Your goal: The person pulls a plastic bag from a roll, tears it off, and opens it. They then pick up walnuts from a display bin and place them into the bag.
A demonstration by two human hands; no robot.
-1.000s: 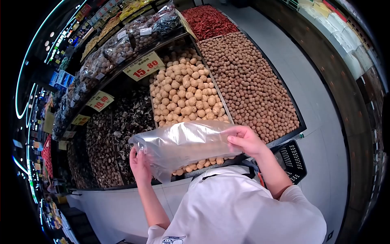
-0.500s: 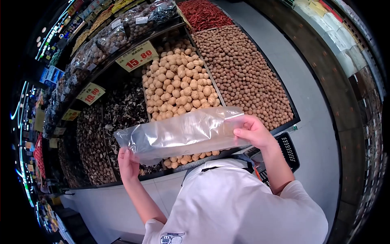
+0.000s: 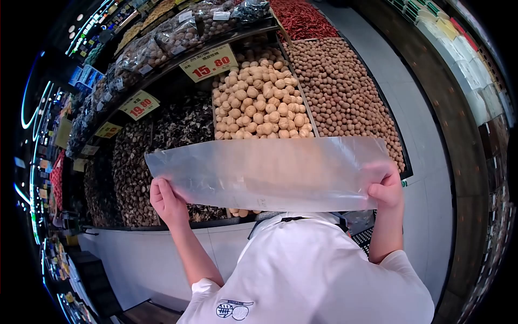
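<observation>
A clear plastic bag (image 3: 270, 173) is stretched flat between my two hands, in front of a bin of walnuts (image 3: 259, 102). My left hand (image 3: 168, 201) pinches the bag at its left end, over the dark dried goods. At the other end, my right hand (image 3: 386, 184) grips the plastic between thumb and fingers, near the front corner of a bin of small round brown nuts (image 3: 345, 92). The bag hides the lower part of the walnuts, though some show through it.
Red dried chilies (image 3: 305, 20) lie behind the brown nuts. Price signs (image 3: 209, 62) hang along the shelf edge, below packaged goods (image 3: 181, 35). Dark dried mushrooms (image 3: 132, 173) fill bins at the left. A black basket (image 3: 363, 238) is partly visible beside my body.
My hands have moved apart, and the crumpled bag is now pulled wider and flatter. My right hand has shifted to the right. The view has turned a little, so the bins appear farther right.
</observation>
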